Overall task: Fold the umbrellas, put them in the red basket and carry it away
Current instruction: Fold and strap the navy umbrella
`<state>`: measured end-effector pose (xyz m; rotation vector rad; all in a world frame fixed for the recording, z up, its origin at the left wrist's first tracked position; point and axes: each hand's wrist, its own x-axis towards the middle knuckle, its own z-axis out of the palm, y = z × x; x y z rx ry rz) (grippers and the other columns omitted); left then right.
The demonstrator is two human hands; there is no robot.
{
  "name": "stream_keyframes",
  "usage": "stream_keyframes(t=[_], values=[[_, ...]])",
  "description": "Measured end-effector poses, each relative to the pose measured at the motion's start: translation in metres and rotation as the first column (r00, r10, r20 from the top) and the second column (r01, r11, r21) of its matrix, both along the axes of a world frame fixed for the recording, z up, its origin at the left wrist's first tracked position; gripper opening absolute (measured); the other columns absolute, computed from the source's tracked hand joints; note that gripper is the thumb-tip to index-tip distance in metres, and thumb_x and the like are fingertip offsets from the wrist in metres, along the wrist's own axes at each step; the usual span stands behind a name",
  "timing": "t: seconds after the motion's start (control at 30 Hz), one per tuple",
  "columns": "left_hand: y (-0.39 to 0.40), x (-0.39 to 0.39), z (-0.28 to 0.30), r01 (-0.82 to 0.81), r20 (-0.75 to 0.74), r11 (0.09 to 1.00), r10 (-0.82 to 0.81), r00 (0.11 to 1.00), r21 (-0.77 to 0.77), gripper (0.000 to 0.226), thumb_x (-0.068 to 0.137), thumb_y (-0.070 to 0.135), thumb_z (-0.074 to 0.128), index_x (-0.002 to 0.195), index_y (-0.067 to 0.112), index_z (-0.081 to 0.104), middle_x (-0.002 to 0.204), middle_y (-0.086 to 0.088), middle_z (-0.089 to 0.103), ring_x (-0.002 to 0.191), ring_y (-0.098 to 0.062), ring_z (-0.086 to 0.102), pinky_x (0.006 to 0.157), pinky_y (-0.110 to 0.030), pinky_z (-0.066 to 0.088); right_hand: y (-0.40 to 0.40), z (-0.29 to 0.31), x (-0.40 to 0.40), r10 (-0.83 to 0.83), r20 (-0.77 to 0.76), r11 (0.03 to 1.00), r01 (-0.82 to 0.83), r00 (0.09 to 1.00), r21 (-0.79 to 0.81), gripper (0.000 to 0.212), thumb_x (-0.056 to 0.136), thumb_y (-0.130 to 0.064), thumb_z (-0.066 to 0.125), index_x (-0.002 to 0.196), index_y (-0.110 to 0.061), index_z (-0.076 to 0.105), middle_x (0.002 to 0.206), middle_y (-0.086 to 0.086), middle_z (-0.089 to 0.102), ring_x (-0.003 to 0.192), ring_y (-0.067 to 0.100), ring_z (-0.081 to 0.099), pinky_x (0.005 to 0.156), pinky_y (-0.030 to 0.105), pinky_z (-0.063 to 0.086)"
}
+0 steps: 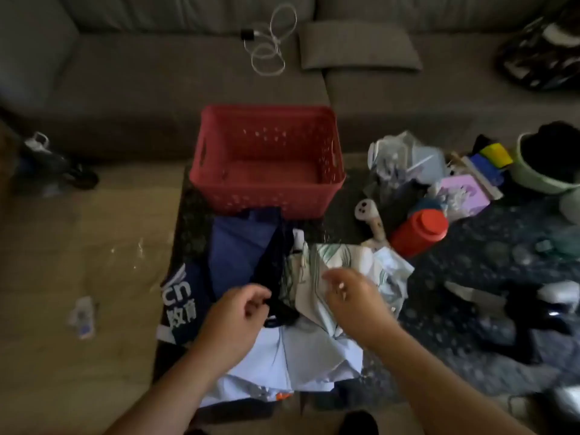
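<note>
Head view: three collapsed umbrellas lie in a heap at the worktop's near edge, the navy umbrella (219, 265) running lengthwise toward the red basket (266, 161), which stands empty just beyond it. The left hand (238, 318) pinches its dark fabric between curled fingers. The right hand (351, 296), fingers loosely apart, hovers over the pale patterned umbrella (342, 265). The left is likely nearer the first fold.
</note>
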<state>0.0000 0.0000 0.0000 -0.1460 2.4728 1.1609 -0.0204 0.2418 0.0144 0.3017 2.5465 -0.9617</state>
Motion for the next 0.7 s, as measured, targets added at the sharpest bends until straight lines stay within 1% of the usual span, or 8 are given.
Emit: stream_keyframes(t=[0.07, 0.13, 0.2, 0.27, 0.37, 0.5, 0.57, 0.7], values=[[0.008, -0.005, -0.031, 0.061, -0.253, 0.973, -0.118, 0.960, -0.223, 0.026, 0.093, 0.027, 0.075, 0.118, 0.032, 0.071, 0.124, 0.011, 0.060, 0.114, -0.012, 0.060, 0.096, -0.035, 0.054, -0.002, -0.038, -0.007, 0.094, -0.165, 0.985, -0.068, 0.982, 0.157, 0.046, 0.095, -0.037, 0.064, 0.140, -0.034, 0.060, 0.136, -0.002, 0.055, 0.124, 0.025, 0.049, 0.103, 0.037, 0.042], [0.008, -0.007, -0.067, 0.067, -0.397, 0.893, -0.263, 0.879, -0.445, 0.044, 0.085, 0.038, 0.078, 0.127, 0.025, 0.072, 0.135, -0.002, 0.057, 0.126, -0.031, 0.055, 0.103, -0.051, 0.050, 0.001, -0.071, -0.012, 0.155, -0.259, 0.958, -0.081, 0.953, 0.277, 0.066, 0.086, -0.056, 0.060, 0.148, -0.035, 0.054, 0.141, 0.000, 0.051, 0.128, 0.033, 0.044, 0.103, 0.044, 0.043], [0.003, -0.004, -0.096, 0.085, -0.334, 0.839, -0.305, 0.892, -0.538, 0.066, 0.083, 0.056, 0.070, 0.143, 0.029, 0.060, 0.153, -0.011, 0.046, 0.143, -0.042, 0.043, 0.113, -0.064, 0.038, 0.003, -0.102, -0.007, 0.205, -0.241, 0.940, -0.122, 0.949, 0.318, 0.082, 0.079, -0.068, 0.053, 0.155, -0.038, 0.043, 0.150, 0.002, 0.044, 0.135, 0.037, 0.039, 0.107, 0.050, 0.043], [-0.005, -0.010, -0.121, 0.113, -0.214, 0.793, -0.294, 0.931, -0.598, 0.084, 0.081, 0.074, 0.055, 0.156, 0.040, 0.041, 0.167, -0.010, 0.030, 0.153, -0.043, 0.027, 0.119, -0.069, 0.028, 0.012, -0.127, -0.010, 0.274, -0.195, 0.922, -0.200, 0.942, 0.330, 0.085, 0.082, -0.069, 0.055, 0.159, -0.041, 0.033, 0.160, -0.002, 0.034, 0.143, 0.035, 0.033, 0.115, 0.049, 0.036], [-0.011, -0.017, -0.148, 0.157, -0.133, 0.802, -0.282, 0.950, -0.576, 0.092, 0.077, 0.086, 0.033, 0.160, 0.048, 0.021, 0.174, 0.000, 0.012, 0.159, -0.036, 0.012, 0.125, -0.063, 0.021, 0.016, -0.150, -0.014, 0.315, -0.182, 0.923, -0.257, 0.931, 0.285, 0.082, 0.087, -0.066, 0.056, 0.161, -0.044, 0.029, 0.168, -0.007, 0.023, 0.149, 0.029, 0.026, 0.121, 0.043, 0.028], [-0.013, -0.009, -0.171, 0.098, -0.268, 0.851, -0.269, 0.925, -0.516, 0.087, 0.079, 0.085, 0.025, 0.159, 0.051, 0.018, 0.173, 0.012, 0.002, 0.161, -0.025, 0.004, 0.128, -0.057, 0.019, 0.010, -0.174, -0.006, 0.439, -0.220, 0.849, -0.322, 0.871, 0.418, 0.091, 0.078, -0.084, 0.032, 0.161, -0.050, 0.016, 0.171, -0.009, 0.013, 0.152, 0.031, 0.024, 0.123, 0.052, 0.030], [-0.013, -0.007, -0.178, 0.078, -0.364, 0.888, -0.264, 0.893, -0.452, 0.078, 0.083, 0.080, 0.033, 0.156, 0.052, 0.031, 0.172, 0.013, 0.011, 0.160, -0.022, 0.010, 0.127, -0.056, 0.024, 0.006, -0.180, -0.005, 0.469, -0.252, 0.831, -0.326, 0.846, 0.451, 0.094, 0.077, -0.088, 0.027, 0.162, -0.049, 0.017, 0.171, -0.006, 0.015, 0.152, 0.034, 0.026, 0.123, 0.052, 0.029], [-0.010, 0.007, -0.175, 0.091, -0.641, 0.966, -0.231, 0.732, -0.244, 0.043, 0.089, 0.052, 0.058, 0.130, 0.041, 0.070, 0.153, 0.016, 0.052, 0.145, -0.013, 0.047, 0.115, -0.052, 0.045, -0.002, -0.170, 0.000, 0.489, -0.202, 0.825, -0.374, 0.849, 0.425, 0.104, 0.071, -0.091, 0.035, 0.163, -0.047, 0.019, 0.173, -0.006, 0.013, 0.156, 0.030, 0.023, 0.125, 0.045, 0.025]])
